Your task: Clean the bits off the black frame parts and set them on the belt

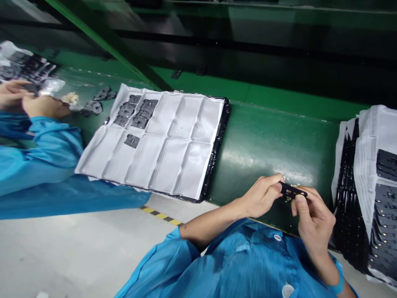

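Note:
Between my two hands, low on the right, is a small flat black part (pixel 291 191) with holes in it. My left hand (pixel 266 194) pinches its left end between thumb and fingers. The other end is gripped by my right hand (pixel 314 211), its thumb lying along the near edge. Small pale crumbs lie on the green bench (pixel 263 145) around the part. Left of my hands a tray lined with a white sheet (pixel 176 165) holds several flat black parts (pixel 132 141) in its left compartments.
At the right edge stands a stack of black trays (pixel 345 194), with black parts (pixel 386 223) on white lining. A co-worker's hands (pixel 45 105) work at the far left, near loose black parts (pixel 93 107) and a pale heap (pixel 70 98). A green post (pixel 114 45) rises behind the tray.

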`<state>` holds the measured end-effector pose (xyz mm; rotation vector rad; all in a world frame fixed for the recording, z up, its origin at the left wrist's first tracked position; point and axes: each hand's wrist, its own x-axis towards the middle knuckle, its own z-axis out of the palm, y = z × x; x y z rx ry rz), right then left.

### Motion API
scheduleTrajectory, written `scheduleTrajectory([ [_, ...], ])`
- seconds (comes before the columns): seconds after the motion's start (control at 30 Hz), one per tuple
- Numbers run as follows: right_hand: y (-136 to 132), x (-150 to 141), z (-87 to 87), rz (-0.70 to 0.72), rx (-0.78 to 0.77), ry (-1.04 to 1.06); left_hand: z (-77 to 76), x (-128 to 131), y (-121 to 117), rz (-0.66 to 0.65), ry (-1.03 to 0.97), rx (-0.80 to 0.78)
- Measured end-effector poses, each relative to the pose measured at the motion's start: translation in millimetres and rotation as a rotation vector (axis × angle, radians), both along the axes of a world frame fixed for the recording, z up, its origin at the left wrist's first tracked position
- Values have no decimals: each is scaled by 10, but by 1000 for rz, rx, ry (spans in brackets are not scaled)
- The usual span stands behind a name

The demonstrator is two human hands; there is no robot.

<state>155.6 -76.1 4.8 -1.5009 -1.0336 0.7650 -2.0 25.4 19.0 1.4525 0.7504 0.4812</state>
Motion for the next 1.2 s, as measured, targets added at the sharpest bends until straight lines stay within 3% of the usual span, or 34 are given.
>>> scheduleTrajectory([
  [0.33, -13, -3, -17, 16, 7, 16, -23, 15, -1, 16, 25, 16],
  [0.6, -11, 12, -25, -3, -8, 53, 14, -29, 11, -42, 21, 33],
  [0.87, 30, 21, 22, -109, -9, 117, -22, -250, 53, -138, 47, -21],
  [1.07, 103, -4, 61, -79, -28, 92, -1, -316, 179, -34, 82, 221],
  [1.2, 147, -26, 76, -56, -9, 95, 43, -183, 211, 61, -8, 156],
])
